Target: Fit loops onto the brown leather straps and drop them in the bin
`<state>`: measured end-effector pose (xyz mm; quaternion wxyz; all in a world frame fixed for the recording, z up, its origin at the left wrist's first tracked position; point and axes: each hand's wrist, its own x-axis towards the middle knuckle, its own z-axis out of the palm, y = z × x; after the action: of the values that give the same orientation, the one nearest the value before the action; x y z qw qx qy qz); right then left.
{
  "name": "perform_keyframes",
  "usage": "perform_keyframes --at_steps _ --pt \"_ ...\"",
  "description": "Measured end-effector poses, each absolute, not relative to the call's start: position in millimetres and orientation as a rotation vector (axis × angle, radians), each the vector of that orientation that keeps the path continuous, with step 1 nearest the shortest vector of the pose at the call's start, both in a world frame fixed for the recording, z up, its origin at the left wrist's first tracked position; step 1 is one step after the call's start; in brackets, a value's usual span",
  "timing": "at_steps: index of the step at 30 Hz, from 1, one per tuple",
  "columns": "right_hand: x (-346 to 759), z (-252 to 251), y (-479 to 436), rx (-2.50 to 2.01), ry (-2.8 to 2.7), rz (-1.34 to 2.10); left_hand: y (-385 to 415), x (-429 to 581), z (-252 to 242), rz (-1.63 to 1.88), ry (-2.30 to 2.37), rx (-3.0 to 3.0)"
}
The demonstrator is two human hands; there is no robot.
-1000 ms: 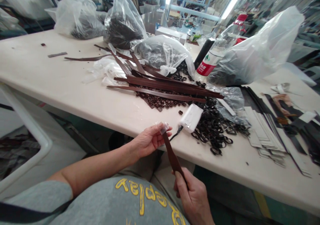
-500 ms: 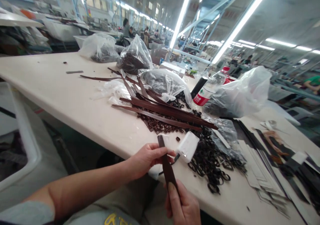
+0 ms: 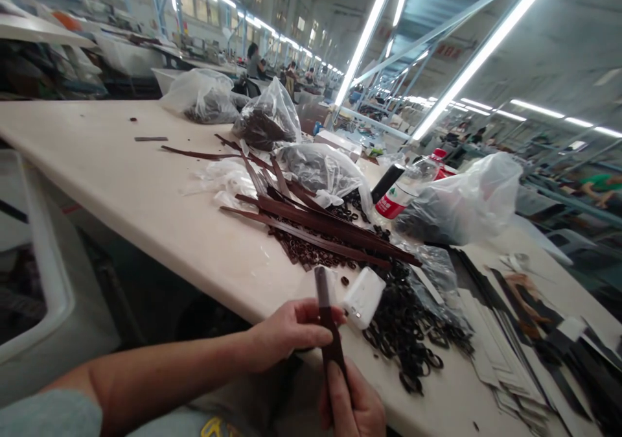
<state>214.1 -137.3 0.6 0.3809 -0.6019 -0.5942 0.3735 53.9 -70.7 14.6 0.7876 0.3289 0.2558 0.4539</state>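
A dark brown leather strap (image 3: 329, 323) runs between my two hands at the table's near edge. My left hand (image 3: 296, 330) pinches it close to its upper end, thumb on top. Lower down, my right hand (image 3: 350, 398) grips the same strap with the thumb lying along it. Just beyond lies a small white box-like thing (image 3: 364, 299). Long brown strips (image 3: 330, 226) are spread over a heap of small brown loops (image 3: 301, 246). A pile of black loops (image 3: 408, 333) lies to the right of my hands.
Clear plastic bags (image 3: 267, 122) with dark pieces stand at the back. A bottle with a red label (image 3: 393, 200) stands near another bag (image 3: 471, 190). Pale and black strips (image 3: 500, 340) cover the right side. A white bin (image 3: 53, 294) is at the left. People sit farther back.
Both hands still hold the strap, which now stands more upright. My left hand is slightly lower in view and nearer my right hand. The camera view has shifted a little.
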Motion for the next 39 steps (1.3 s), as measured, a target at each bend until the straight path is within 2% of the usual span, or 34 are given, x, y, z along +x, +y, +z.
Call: perform_keyframes --at_steps 6,13,23,30,35,39 --pt "211.0 -2.2 -146.3 -1.552 -1.481 0.993 -46.3 46.0 10.8 1.184 0.592 0.442" --pt "209.6 -1.1 -154.6 -1.568 -1.497 0.969 -33.2 40.0 13.6 1.326 0.662 0.614" --pt "206.8 4.3 -155.4 -1.640 -1.438 0.944 -88.2 68.0 -15.9 0.956 0.568 0.606" --pt "221.4 -0.7 -169.3 -1.497 -1.452 1.197 -69.7 41.1 4.8 1.150 0.685 0.695" --pt "210.3 15.6 -154.9 -1.509 -1.502 0.940 -89.0 51.1 8.6 0.847 0.436 0.760" --pt "206.7 13.7 -148.9 -1.469 -1.508 0.924 -77.8 47.2 10.2 0.950 0.499 0.747"
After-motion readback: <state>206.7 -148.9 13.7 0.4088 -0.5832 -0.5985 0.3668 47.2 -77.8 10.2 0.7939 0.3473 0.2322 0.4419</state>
